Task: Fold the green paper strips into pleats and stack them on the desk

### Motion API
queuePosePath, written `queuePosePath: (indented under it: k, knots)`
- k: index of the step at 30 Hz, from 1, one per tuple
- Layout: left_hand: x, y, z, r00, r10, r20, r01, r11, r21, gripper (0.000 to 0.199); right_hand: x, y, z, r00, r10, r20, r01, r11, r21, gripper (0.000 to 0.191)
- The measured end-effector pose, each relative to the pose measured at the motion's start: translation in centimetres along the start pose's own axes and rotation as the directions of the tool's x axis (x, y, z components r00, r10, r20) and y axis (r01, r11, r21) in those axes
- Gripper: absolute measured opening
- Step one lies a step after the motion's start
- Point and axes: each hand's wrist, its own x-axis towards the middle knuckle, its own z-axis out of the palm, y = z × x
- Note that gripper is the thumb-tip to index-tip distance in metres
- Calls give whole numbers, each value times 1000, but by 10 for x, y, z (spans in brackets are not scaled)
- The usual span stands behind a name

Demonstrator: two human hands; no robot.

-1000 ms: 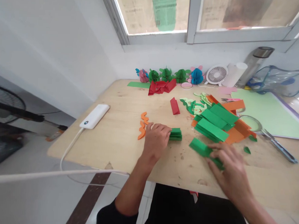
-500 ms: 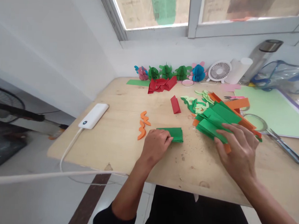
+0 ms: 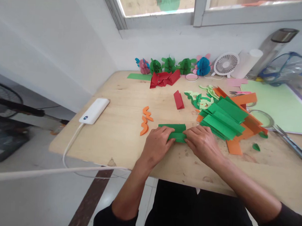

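Low over the front of the table, my left hand (image 3: 157,143) and my right hand (image 3: 202,141) grip the two ends of a folded green paper (image 3: 178,135). Fingers of both hands are closed on it, and a crease runs along its length. To the right of my right hand lies a heap of green folded papers (image 3: 223,121) on top of orange paper strips (image 3: 234,147). Left of my left hand are wavy orange paper cutouts (image 3: 144,126). A folded red paper (image 3: 179,100) lies beyond the held piece.
Scissors (image 3: 290,142) and light green sheets (image 3: 291,109) are at the right. Paper honeycomb figures (image 3: 168,64), red folded papers (image 3: 164,79) and a small white fan (image 3: 226,64) line the back. A white power bank (image 3: 94,111) with a cable lies left.
My right hand has left the heap of green papers and come left to the green paper under my left hand, taking its right end. The view has tilted down slightly.
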Motion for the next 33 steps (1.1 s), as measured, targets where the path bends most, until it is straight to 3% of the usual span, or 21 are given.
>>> queuePosePath:
  k: [12, 28, 33]
  knots:
    - [0, -6, 3, 1000, 23, -5, -23, 1000, 2, 22, 7, 2, 3, 998, 3, 59, -1, 999, -41, 8]
    - [3, -13, 5, 999, -1, -34, -3, 996, -95, 24, 13, 6, 6, 992, 52, 111, -55, 998, 31, 16]
    - [4, -12, 4, 1000, -9, -19, 6, 994, -114, 25, 14, 4, 7, 997, 25, 75, -21, 998, -55, 14]
